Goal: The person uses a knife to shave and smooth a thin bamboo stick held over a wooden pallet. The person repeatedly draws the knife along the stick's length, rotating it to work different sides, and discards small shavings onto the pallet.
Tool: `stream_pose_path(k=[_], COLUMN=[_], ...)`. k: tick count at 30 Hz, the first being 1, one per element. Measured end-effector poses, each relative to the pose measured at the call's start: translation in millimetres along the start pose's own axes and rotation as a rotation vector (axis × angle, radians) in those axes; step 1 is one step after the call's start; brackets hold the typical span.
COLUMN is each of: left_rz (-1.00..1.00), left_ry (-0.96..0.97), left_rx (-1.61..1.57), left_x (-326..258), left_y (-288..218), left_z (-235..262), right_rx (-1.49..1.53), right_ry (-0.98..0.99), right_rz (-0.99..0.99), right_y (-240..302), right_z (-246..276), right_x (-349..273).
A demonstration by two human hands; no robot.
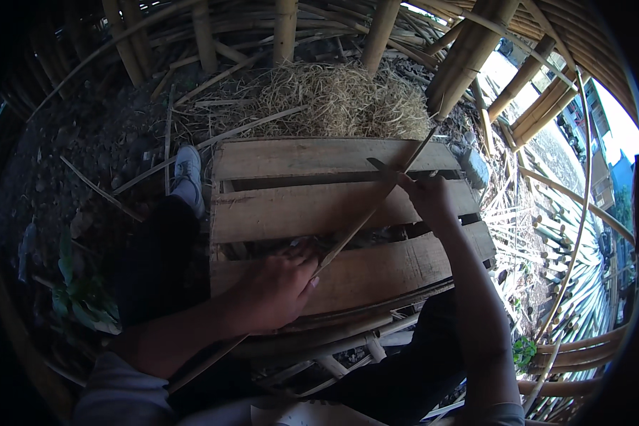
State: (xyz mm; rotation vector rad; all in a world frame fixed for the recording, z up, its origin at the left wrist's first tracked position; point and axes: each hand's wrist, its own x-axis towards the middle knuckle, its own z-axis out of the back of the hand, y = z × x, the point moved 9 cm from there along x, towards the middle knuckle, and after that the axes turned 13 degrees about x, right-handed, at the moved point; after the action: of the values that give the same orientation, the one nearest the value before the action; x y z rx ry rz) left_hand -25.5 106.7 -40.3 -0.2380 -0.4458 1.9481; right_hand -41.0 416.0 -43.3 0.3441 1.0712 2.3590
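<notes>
A long, thin bamboo strip (353,233) runs slantwise over the wooden slat table (277,213), from beneath my left forearm up to the far right. My left hand (280,290) is closed around its lower part, low over the nearer slats. Farther up, my right hand (430,199) grips a knife, its handle hidden in the fingers. The dark knife blade (380,165) points left and lies against or very close to the strip; exact contact I cannot make out.
Beyond the table lies a heap of pale bamboo shavings (334,99). Upright bamboo posts (285,32) stand behind it. My shoe (187,167) rests left of the table. Many cut bamboo poles (571,263) lie at the right, and a leafy plant (78,291) grows at the left.
</notes>
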Motion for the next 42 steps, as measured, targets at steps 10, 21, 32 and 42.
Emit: stream_pose_path(k=[10, 21, 32, 42], left_rz=[-0.033, -0.051, -0.03, -0.054], left_ry=[-0.157, -0.132, -0.099, -0.139], left_rx=[0.182, 0.269, 0.305, 0.337], left_x=[-5, -4, -4, -4], left_y=[-6, -9, -10, -10], left_z=[-4, -6, -7, -9], right_rx=[-0.127, -0.069, -0.081, -0.053], right_ry=[0.047, 0.013, -0.007, 0.031], right_rz=[0.093, 0.095, 0.127, -0.07], right_y=[29, 30, 34, 18], right_z=[-22, -13, -29, -13], right_x=[-41, -49, -65, -40])
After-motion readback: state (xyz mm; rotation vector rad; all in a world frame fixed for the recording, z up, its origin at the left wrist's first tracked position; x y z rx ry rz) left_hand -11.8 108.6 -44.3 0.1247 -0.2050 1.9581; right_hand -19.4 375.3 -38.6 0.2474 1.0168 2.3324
